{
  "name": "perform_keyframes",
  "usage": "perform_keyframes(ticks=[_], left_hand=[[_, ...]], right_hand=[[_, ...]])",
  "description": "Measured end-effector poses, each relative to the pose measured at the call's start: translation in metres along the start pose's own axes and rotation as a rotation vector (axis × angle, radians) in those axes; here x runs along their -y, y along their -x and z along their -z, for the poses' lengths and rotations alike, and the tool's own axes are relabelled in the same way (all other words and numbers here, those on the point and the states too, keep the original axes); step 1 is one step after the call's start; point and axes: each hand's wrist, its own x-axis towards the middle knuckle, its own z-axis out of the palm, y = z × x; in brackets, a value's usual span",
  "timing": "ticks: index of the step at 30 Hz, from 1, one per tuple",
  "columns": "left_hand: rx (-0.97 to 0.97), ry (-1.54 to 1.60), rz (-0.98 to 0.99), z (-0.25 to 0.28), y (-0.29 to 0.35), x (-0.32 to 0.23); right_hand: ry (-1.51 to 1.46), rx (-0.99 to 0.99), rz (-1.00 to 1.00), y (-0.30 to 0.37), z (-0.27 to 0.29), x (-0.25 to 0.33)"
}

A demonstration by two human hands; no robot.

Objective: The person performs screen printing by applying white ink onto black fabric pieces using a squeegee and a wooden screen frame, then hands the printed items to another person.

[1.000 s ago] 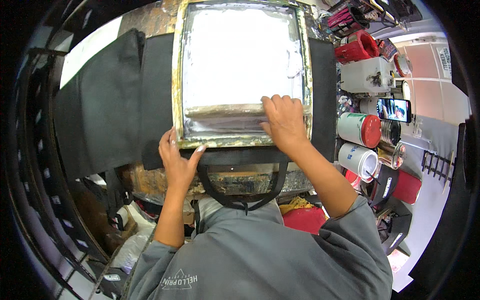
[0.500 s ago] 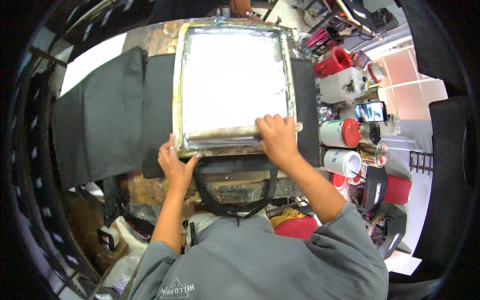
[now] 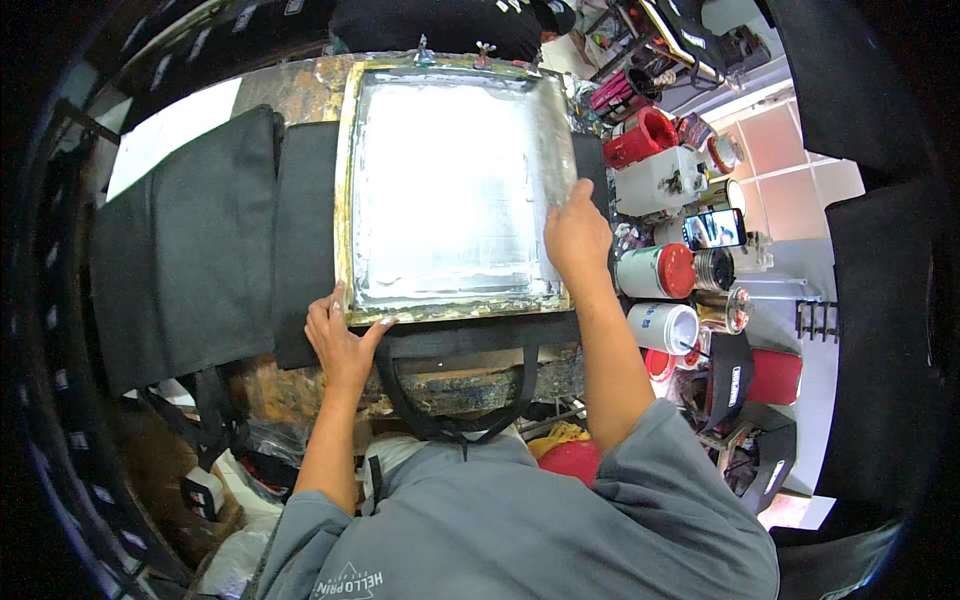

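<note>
A screen printing frame with a pale, ink-smeared mesh lies on a black fabric bag. The bag's strap handle loops out below the frame's near edge. At the near left corner, my left hand grips the frame, with its thumb along the front edge and its fingers at the side. My right hand is closed round the lower end of a squeegee, which is blurred and lies lengthwise along the frame's right side. White ink streaks the mesh, thickest near its borders.
More black bags lie to the left on the paint-stained table. Along the right stand paint containers, among them a white tub with a red lid, a white jug and a lit phone. A person in dark clothing is beyond the far edge.
The squeegee has swung from lying across the mesh's near end to lying along its right side. My right hand moved with it; my left hand stays on the corner. A person appeared at the far edge.
</note>
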Motion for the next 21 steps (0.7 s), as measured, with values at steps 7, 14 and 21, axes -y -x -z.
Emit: perform_keyframes(ticks=[7,14,21], left_hand=[[0.030,0.058,0.034,0.002,-0.002,0.000],[0.015,0.075,0.011,0.004,-0.003,0.002],[0.074,0.054,0.086,0.006,-0.005,-0.002]], right_hand=[[0.103,-0.089,0.033,-0.016,-0.005,-0.002],[0.010,-0.130,0.520,-0.094,0.007,0.029],[0.054,-0.002,0.854,-0.201,-0.053,0.060]])
